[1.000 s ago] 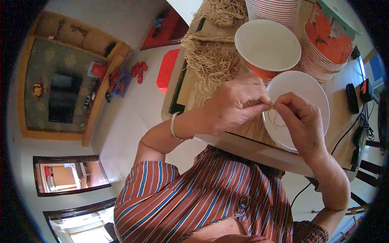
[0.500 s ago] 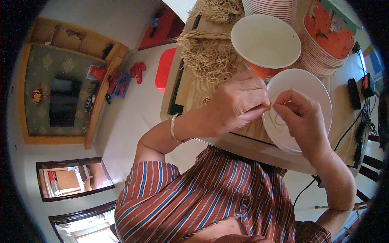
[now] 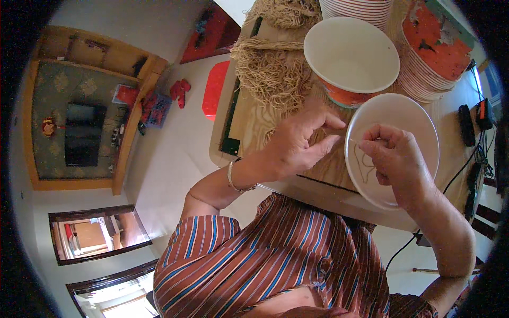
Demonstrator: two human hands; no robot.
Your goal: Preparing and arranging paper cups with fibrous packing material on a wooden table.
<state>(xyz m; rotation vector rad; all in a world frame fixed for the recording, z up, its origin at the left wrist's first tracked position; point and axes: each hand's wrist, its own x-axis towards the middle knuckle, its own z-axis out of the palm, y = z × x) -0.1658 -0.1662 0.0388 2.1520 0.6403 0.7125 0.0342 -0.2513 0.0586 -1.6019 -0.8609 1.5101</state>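
My right hand (image 3: pixel 391 161) pinches a thin pale cord between thumb and fingertips, above a white paper tub (image 3: pixel 421 124) at the table's near edge. The cord (image 3: pixel 366 168) hangs in a loop inside the tub. My left hand (image 3: pixel 305 139), with a bracelet on its wrist, is held just left of the tub. Its thumb and index finger are apart, with nothing visible between them. Beyond the left hand lies a heap of tan stringy strands (image 3: pixel 273 74). Behind the white tub stands a larger tub (image 3: pixel 350 53), white inside and orange outside.
A second tan bundle (image 3: pixel 286 13) lies at the far side. Stacked tubs (image 3: pixel 360 10) stand at the back, and another orange stack (image 3: pixel 432 58) leans at right. Black adapters and cables (image 3: pixel 480 127) lie at the right edge. A red stool (image 3: pixel 216 89) stands left of the table (image 3: pixel 328 177).
My left thumb and finger have opened and drawn left, away from the right hand. The right hand keeps its pinch, now slightly lower, and more of the cord loop shows in the tub.
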